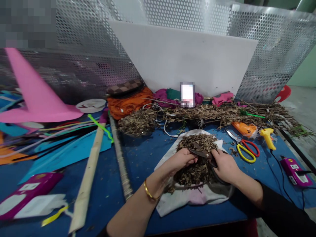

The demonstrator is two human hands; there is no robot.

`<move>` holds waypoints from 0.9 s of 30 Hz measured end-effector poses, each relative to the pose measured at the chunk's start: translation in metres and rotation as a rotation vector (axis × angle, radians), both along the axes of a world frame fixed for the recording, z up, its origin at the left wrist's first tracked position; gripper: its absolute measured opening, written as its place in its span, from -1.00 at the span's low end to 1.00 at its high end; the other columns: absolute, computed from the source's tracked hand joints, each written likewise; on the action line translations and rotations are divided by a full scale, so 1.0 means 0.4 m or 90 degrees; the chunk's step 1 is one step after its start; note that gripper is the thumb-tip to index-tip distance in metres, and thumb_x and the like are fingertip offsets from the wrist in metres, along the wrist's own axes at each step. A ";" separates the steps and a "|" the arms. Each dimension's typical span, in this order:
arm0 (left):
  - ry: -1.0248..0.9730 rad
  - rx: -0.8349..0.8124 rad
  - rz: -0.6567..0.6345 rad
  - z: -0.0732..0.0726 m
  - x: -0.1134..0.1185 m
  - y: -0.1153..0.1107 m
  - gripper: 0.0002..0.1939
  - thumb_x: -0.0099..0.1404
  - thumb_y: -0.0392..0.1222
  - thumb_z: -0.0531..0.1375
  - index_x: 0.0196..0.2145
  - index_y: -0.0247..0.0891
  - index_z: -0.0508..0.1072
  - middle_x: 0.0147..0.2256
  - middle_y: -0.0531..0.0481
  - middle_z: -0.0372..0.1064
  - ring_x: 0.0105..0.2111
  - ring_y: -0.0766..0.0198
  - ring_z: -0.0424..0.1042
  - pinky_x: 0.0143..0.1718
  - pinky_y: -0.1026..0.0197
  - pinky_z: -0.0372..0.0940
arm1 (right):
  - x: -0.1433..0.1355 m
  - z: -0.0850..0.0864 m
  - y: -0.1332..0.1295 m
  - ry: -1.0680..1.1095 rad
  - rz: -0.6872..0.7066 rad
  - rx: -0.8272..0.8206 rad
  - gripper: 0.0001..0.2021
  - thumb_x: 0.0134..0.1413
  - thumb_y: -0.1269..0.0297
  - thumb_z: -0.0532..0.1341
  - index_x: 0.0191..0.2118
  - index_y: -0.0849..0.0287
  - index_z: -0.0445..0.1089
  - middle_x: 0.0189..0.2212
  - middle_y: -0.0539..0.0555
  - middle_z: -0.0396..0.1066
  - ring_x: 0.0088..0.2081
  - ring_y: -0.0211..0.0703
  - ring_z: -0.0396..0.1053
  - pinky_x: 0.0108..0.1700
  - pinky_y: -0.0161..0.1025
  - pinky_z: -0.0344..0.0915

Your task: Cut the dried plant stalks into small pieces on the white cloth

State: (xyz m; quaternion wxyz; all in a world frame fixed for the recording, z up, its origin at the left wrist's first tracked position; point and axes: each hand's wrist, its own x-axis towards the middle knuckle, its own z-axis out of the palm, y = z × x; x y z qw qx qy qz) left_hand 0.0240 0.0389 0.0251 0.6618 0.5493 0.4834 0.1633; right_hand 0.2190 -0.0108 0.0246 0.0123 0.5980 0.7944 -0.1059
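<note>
My right hand point(225, 164) is wrapped round the handles of dark-bladed scissors point(201, 153). The blades point left, partly apart, above a heap of crumbled dry leaves point(194, 176). My left hand point(184, 159), with a gold bangle point(148, 191) on its wrist, is closed by the blade tips. What its fingers pinch is hidden, though bits of dry leaf show beside them. Under the heap lies a white cloth point(170, 205), spread on the blue table point(138, 154). Just right of my right hand rest other scissors point(247, 150) with one red and one yellow handle.
Dry twigs point(204, 113) line the table's back before a white board point(197, 59). A yellow glue gun point(268, 136) and purple box point(296, 172) lie right. Leftward are a wooden stick point(89, 177), a wrapped pole point(120, 161) and a pink cone hat point(32, 89).
</note>
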 end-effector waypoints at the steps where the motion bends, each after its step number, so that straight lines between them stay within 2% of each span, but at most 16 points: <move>1: -0.001 0.002 -0.004 0.000 0.002 0.000 -0.72 0.03 -0.02 0.14 -0.60 -0.30 0.29 -0.70 0.17 0.00 -0.69 0.48 -0.11 -0.63 0.29 -0.26 | -0.001 -0.001 0.000 -0.003 0.001 -0.007 -0.64 0.01 0.29 0.08 -0.02 0.15 0.10 -0.17 0.14 0.29 -0.26 -0.13 0.32 -0.31 -0.30 0.12; 11: 0.008 -0.014 -0.007 -0.009 -0.010 0.008 -0.73 0.01 0.01 0.10 -0.56 -0.29 0.28 -0.69 0.21 -0.02 -0.70 0.48 -0.16 -0.63 0.30 -0.31 | 0.004 -0.007 0.005 -0.008 0.008 -0.017 -0.78 0.09 0.27 0.03 -0.11 0.15 0.16 -0.24 0.12 0.34 -0.27 -0.15 0.34 -0.33 -0.33 0.10; 18: 0.006 0.014 -0.031 -0.003 0.000 0.000 -0.74 0.04 -0.04 0.12 -0.60 -0.30 0.30 -0.71 0.18 -0.02 -0.68 0.46 -0.12 -0.61 0.27 -0.25 | 0.008 -0.003 0.003 -0.009 0.011 0.015 -0.66 0.04 0.25 0.05 -0.03 0.13 0.14 -0.17 0.12 0.31 -0.27 -0.13 0.34 -0.34 -0.31 0.10; 23: 0.009 0.029 -0.037 0.001 -0.001 0.003 -0.65 0.06 0.08 0.12 -0.55 -0.31 0.32 -0.70 0.20 -0.03 -0.68 0.47 -0.12 -0.62 0.30 -0.26 | 0.016 -0.011 0.010 -0.002 0.014 -0.026 -0.69 0.02 0.31 0.05 -0.06 0.12 0.17 -0.23 0.09 0.35 -0.26 -0.16 0.33 -0.33 -0.33 0.05; 27: -0.013 0.023 -0.024 -0.005 -0.015 0.014 -0.61 0.09 0.13 0.09 -0.48 -0.32 0.32 -0.69 0.22 -0.06 -0.70 0.49 -0.16 -0.63 0.31 -0.29 | 0.025 -0.014 0.015 0.046 -0.006 -0.006 -0.74 0.02 0.31 0.07 -0.11 0.14 0.19 -0.27 0.08 0.36 -0.29 -0.18 0.32 -0.36 -0.35 0.01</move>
